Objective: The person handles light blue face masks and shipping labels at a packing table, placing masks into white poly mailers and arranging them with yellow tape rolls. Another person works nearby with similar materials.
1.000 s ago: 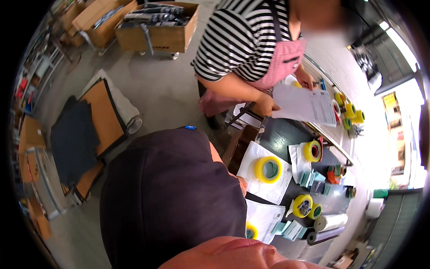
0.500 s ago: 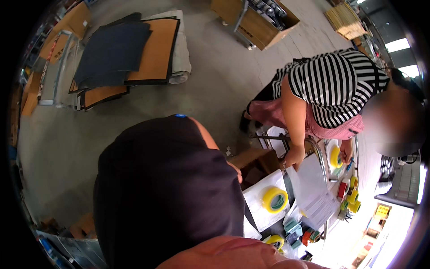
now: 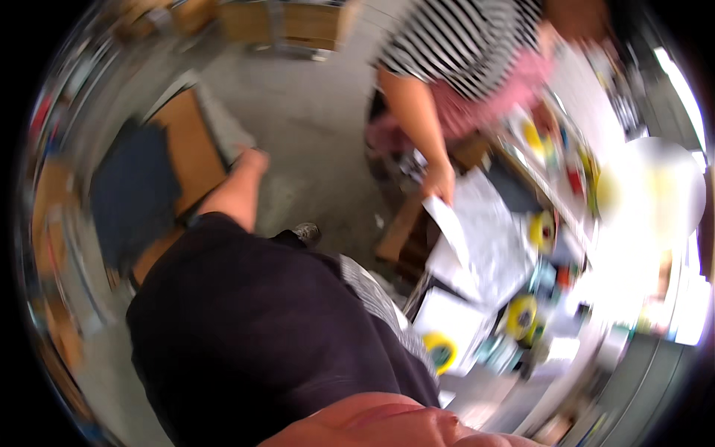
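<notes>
Grip: my left hand [image 3: 252, 159] hangs at arm's end; blurred, so I cannot tell its closure. Right hand unseen.
Nearest thing: flat brown cardboard sheet [image 3: 190, 153] on the floor, just left of that hand.
Axis: runs away from me.

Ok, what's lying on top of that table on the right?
On the table lie white paper sheets and several yellow tape rolls. A co-worker's hand touches one sheet. Motion blur hides the smaller items, and the sheets cover whatever lies beneath.

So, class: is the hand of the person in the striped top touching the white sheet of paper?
Touching. The head view, though blurred, shows the co-worker's hand closed on the top edge of the white sheet, which hangs below it.
</notes>
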Motion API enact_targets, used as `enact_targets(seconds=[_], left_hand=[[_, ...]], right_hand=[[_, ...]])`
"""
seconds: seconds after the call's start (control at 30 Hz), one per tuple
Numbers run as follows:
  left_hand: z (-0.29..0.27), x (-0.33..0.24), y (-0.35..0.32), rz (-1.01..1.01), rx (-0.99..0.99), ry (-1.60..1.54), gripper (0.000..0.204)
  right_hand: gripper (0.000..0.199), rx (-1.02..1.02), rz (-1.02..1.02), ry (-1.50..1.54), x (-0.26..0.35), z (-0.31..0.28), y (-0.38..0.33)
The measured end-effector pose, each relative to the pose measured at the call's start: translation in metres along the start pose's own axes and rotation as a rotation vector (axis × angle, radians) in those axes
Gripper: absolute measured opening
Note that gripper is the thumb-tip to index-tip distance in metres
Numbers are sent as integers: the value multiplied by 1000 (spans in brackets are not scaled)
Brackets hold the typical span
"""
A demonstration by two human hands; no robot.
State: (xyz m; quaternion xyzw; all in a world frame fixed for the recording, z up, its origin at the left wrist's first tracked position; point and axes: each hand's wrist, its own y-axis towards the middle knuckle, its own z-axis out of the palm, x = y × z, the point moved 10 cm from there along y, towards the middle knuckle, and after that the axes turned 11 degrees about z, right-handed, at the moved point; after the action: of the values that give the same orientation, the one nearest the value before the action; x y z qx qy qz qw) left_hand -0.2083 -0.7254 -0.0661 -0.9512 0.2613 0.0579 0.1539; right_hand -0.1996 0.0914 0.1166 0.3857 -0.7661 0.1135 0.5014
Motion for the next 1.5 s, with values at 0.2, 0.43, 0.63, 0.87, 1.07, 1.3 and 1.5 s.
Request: enact_targets(seconds=[0.2,0.43,0.63,0.87,1.07,1.3,1.5], left_hand=[[-248,147,97,-320,-653,-517,99],[-49,42,188,626,485,567,48],[78,-168,-111,993,934,5,79],[49,-271,-230,1348,1092,61,74],[43,-272,-221,1302,1035,148,70],[65,-248,-227,1179,1129,221,70],[74,-253,-243,1196,1180,254,67]], right_hand=[[53,-97,195,-46,-11,-19,-25],[56,-420,338,144,-43,-43,-68],[52,-3,311,209,69,50,-114],[89,715,925,737,137,220,-124],[76,716,932,767,160,255,-96],[51,749,1038,823,141,272,-97],[36,528,1031,869,129,272,-82]])
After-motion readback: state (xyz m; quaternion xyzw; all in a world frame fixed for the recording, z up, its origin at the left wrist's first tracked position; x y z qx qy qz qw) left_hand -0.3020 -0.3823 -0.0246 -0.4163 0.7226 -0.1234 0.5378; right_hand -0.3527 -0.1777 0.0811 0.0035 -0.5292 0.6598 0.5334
